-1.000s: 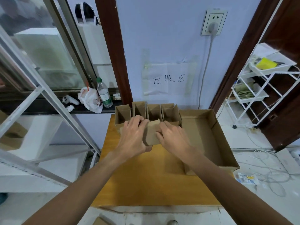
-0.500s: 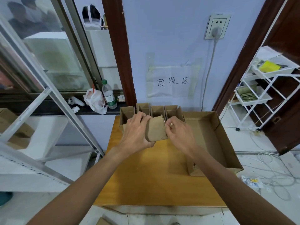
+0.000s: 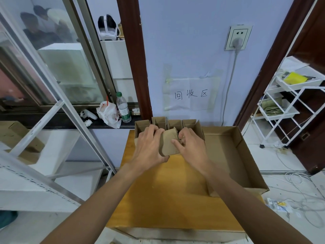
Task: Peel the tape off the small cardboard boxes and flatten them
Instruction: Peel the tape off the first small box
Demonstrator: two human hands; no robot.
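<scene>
Head view: small cardboard box (image 3: 169, 144), centre frame above the far end of the worktop (image 3: 167, 191), has tilted; left grip (image 3: 149, 147) holds its left side, right grip (image 3: 191, 147) now pinches its right edge, likely starting the tape.

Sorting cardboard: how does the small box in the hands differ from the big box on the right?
Left hand and right hand hold the small box; the big box rests on the table. The small box shows a closed face; the big box is open-topped, far larger. Both are brown cardboard.
</scene>
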